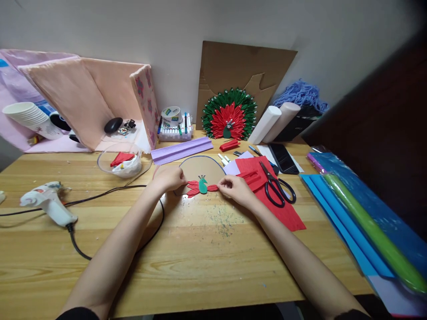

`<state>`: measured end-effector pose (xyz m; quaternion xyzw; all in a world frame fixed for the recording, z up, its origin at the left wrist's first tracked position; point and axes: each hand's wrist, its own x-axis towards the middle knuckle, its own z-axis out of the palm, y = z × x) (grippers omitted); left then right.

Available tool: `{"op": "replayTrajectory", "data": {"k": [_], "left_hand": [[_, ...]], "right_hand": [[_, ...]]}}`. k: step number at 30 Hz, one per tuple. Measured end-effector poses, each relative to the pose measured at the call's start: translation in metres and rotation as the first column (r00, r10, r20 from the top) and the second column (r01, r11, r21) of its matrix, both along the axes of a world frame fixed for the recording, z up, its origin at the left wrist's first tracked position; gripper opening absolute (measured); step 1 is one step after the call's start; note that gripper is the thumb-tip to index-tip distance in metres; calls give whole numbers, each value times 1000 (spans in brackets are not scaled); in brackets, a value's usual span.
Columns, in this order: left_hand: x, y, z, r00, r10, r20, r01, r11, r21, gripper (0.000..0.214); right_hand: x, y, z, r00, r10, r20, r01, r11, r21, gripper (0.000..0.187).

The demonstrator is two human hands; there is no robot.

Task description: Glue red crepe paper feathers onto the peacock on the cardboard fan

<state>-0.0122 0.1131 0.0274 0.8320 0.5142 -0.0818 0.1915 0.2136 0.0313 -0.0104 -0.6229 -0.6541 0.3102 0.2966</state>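
A cardboard disc with a dark drawn edge lies on the table, partly covered by my hands. Along its near edge sits a green peacock cutout, with red crepe-paper petals fanned on its left side. One red petal points out to its right. My right hand is closed in a pinch on the outer tip of that petal. On the other side, my left hand is closed, its fingertips at the end of the left petals; it appears to grip one of them.
A white glue gun with its black cord lies at left. Black-handled scissors rest on red crepe paper at right. Behind stands a finished red-and-green peacock against cardboard. A plastic bowl holds scraps.
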Motion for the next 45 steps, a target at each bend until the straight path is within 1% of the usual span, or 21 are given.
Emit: {"op": "replayTrajectory", "data": {"k": [4, 7, 11, 18, 24, 28, 32, 39, 45], "left_hand": [[1, 0, 0, 999, -4, -38, 5, 1000, 20, 29], [0, 1, 0, 999, 7, -35, -7, 1000, 4, 30], [0, 2, -1, 999, 6, -33, -5, 1000, 14, 30], [-2, 2, -2, 1000, 14, 5, -14, 1000, -9, 29], [0, 1, 1, 999, -1, -40, 2, 1000, 10, 29], [1, 0, 3, 999, 25, -47, -26, 1000, -9, 27], [2, 0, 3, 999, 33, -40, -34, 999, -13, 26], [1, 1, 1, 999, -4, -32, 4, 1000, -14, 28], [1, 0, 2, 999, 23, -27, -24, 999, -22, 26]], "right_hand": [[-1, 2, -5, 1000, 3, 18, -4, 999, 41, 14], [-2, 3, -7, 1000, 8, 20, -9, 998, 55, 13], [-1, 3, -5, 1000, 9, 25, -11, 998, 68, 13], [8, -2, -4, 999, -37, 18, 35, 993, 114, 18], [4, -5, -8, 1000, 8, 25, -11, 991, 135, 9], [1, -4, -10, 998, 28, 50, -36, 985, 170, 6], [-2, -4, -11, 997, 40, 73, -53, 980, 190, 6], [-4, -4, -11, 995, 43, 89, -60, 978, 199, 7], [-5, -4, -10, 995, 46, 84, -62, 977, 202, 7]]}}
